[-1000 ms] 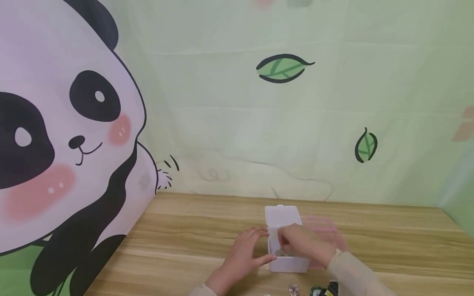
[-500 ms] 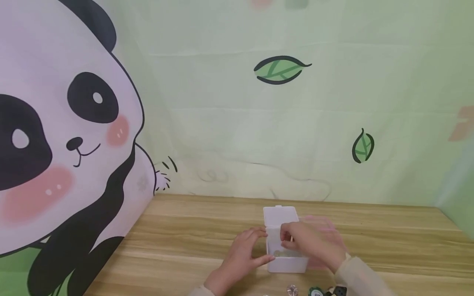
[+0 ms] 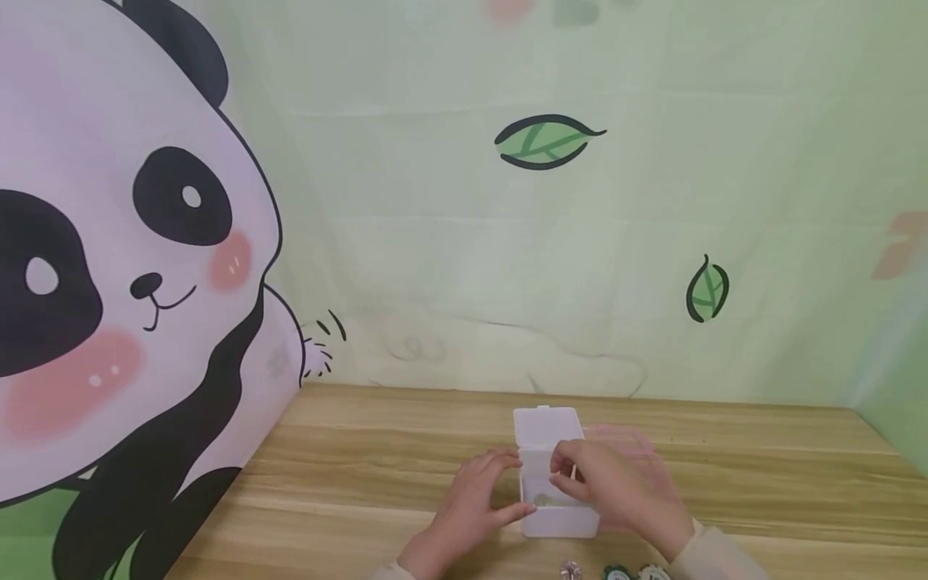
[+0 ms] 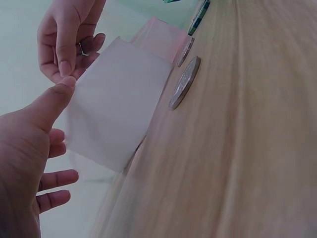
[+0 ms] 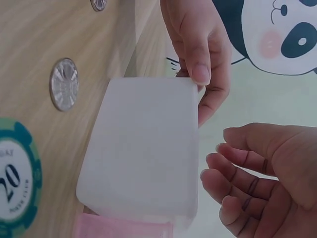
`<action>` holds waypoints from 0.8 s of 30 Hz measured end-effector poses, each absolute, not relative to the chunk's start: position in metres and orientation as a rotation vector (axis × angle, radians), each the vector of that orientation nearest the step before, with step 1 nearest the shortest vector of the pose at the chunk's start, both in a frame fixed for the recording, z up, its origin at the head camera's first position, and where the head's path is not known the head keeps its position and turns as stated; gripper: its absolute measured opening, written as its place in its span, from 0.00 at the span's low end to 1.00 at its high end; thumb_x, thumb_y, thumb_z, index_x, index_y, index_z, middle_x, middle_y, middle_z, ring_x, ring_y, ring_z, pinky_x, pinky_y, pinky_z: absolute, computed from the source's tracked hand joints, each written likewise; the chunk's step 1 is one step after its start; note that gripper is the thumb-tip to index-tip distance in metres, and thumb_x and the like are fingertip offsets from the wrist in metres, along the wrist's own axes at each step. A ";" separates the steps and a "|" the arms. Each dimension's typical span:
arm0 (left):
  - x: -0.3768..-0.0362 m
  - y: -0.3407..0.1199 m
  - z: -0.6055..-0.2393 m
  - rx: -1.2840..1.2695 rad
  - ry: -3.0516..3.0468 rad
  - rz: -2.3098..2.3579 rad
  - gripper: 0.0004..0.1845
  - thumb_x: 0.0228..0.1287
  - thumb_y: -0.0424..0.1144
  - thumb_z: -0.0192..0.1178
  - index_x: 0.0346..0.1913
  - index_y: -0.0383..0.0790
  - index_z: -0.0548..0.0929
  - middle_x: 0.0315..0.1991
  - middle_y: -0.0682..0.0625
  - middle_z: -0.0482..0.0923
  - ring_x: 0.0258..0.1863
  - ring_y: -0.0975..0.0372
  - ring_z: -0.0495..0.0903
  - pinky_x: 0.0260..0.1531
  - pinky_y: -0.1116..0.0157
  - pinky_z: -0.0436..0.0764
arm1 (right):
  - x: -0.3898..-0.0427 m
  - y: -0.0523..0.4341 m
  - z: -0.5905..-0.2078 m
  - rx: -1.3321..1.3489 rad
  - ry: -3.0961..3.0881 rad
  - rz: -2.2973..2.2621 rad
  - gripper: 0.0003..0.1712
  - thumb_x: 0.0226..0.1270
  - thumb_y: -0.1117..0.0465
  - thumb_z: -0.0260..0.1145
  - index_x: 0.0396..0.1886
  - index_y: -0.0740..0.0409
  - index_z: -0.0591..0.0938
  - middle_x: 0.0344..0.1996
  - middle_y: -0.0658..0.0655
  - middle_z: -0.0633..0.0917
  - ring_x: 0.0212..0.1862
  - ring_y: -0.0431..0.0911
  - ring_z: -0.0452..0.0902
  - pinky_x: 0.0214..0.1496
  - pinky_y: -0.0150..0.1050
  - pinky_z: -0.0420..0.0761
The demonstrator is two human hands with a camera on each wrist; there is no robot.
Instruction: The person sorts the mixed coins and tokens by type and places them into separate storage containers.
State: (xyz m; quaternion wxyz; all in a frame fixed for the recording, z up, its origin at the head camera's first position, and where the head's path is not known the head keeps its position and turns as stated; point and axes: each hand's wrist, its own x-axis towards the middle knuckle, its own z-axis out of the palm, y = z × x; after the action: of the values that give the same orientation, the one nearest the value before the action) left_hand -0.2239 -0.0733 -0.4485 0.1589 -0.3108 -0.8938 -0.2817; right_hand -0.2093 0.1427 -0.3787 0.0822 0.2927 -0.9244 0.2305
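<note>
**Two hands at the open white box**

The white box (image 3: 558, 503) stands on the wooden table (image 3: 362, 475), lid up, a pink case (image 3: 631, 439) touching its far right side. The left hand (image 3: 474, 503) braces the box's left wall, thumb and fingers pressed against it. The right hand (image 3: 605, 483) hovers over the box's opening, fingers loosely curled; whether it pinches anything I cannot tell. A silver coin (image 5: 64, 84) and a green chip (image 5: 17, 181) lie just in front of the box. A careless nudge could tip the light box and spill whatever is inside.
</note>
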 end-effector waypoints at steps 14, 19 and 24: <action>-0.223 -0.072 -0.448 -0.885 -2.540 -0.787 0.27 0.56 0.53 0.66 0.55 0.44 0.76 0.60 0.50 0.77 0.60 0.56 0.75 0.61 0.52 0.72 | -0.192 0.147 -0.383 0.923 -2.711 0.746 0.05 0.61 0.62 0.67 0.27 0.52 0.78 0.21 0.41 0.78 0.24 0.26 0.65 0.25 0.24 0.70; -0.223 -0.072 -0.448 -0.884 -2.534 -0.775 0.27 0.56 0.53 0.67 0.55 0.44 0.76 0.59 0.50 0.77 0.60 0.56 0.75 0.61 0.52 0.72 | -0.186 0.148 -0.389 0.961 -2.694 0.798 0.06 0.61 0.62 0.67 0.26 0.51 0.78 0.20 0.39 0.76 0.24 0.26 0.64 0.24 0.24 0.69; -0.223 -0.072 -0.448 -0.886 -2.524 -0.777 0.27 0.56 0.53 0.67 0.55 0.44 0.76 0.59 0.50 0.77 0.59 0.56 0.75 0.61 0.53 0.72 | -0.180 0.151 -0.396 0.971 -2.725 0.839 0.08 0.60 0.61 0.68 0.26 0.50 0.76 0.20 0.38 0.75 0.25 0.26 0.65 0.25 0.24 0.70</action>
State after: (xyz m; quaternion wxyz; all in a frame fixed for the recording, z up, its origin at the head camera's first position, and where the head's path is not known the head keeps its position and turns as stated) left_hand -0.2230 -0.0722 -0.4480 0.1770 -0.3129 -0.8919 -0.2744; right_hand -0.1797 0.1511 -0.3955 0.0648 0.3217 -0.9028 0.2779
